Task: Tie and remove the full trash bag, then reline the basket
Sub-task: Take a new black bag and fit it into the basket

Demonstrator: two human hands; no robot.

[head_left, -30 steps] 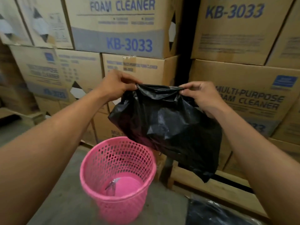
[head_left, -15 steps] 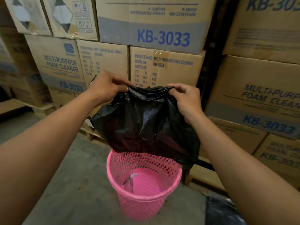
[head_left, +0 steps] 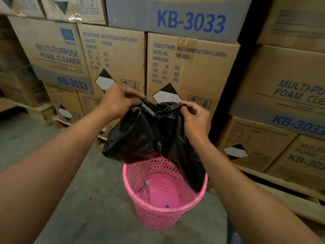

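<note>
A: Start at the left. What is there?

B: Stacked cardboard boxes (head_left: 58,55) printed "MULTI-PURPOSE FOAM CLEANER" and "KB-3033", sitting on wooden pallets (head_left: 44,111) along the grey concrete floor (head_left: 84,199). A bare forearm runs up from the lower left corner to the left hand (head_left: 116,101).

A: And its grip?

B: The left hand pinches the left side of the mouth of a black trash bag (head_left: 151,136), fingers curled tight over the bunched plastic.

A: Where does the bag sit?

B: It hangs between the two hands, above a pink mesh basket (head_left: 164,213). Its lower right part dips inside the basket against the far right of the rim; the lower left part bulges out over the rim's back edge. The basket stands upright on the floor, just in front of the boxes. Its pink bottom shows, with a small crumpled silvery scrap (head_left: 145,185) lying in it.

A: And the right side?

B: The right hand (head_left: 196,118) grips the right side of the bag's mouth, thumb and fingers closed on the plastic. More of the same boxes are stacked behind it.
</note>
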